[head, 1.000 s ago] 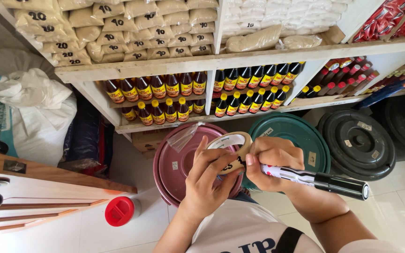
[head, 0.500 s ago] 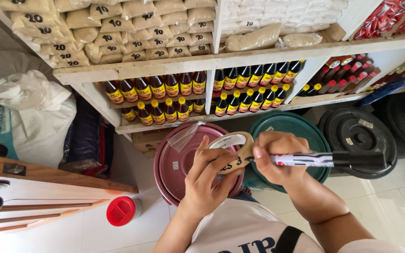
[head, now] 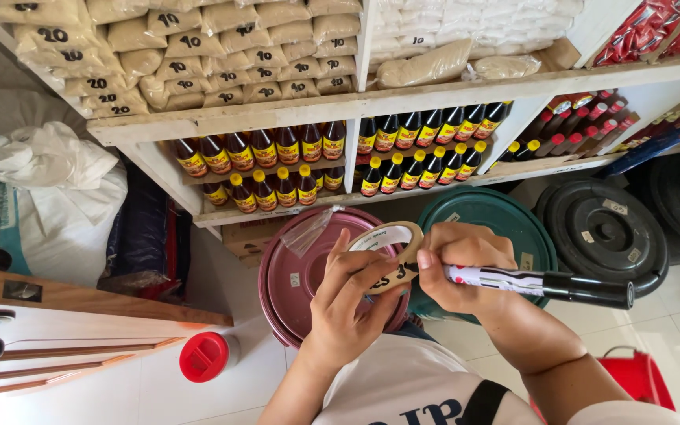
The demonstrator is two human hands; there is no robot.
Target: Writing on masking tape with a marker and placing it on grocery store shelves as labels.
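Note:
My left hand (head: pixel 345 303) holds a roll of beige masking tape (head: pixel 393 256) by its ring, with dark marks written on the roll's outer face. My right hand (head: pixel 458 267) grips a marker pen (head: pixel 541 285) with a white and red barrel and a black end; its tip rests on the tape. Both hands are raised in front of my chest, above a maroon bucket lid (head: pixel 297 279).
Wooden shelves (head: pixel 371 102) hold rows of dark sauce bottles (head: pixel 277 169), stacked bagged goods above, and red packets at right. Green (head: pixel 513 224) and black (head: pixel 604 232) bucket lids lie on the floor. A red-capped jar (head: pixel 206 356) stands at left beside a wooden counter (head: pixel 80 315).
The marker has swung from pointing down-right to almost level, and its tip has moved along the tape roll. My left hand has kept the roll in about the same place.

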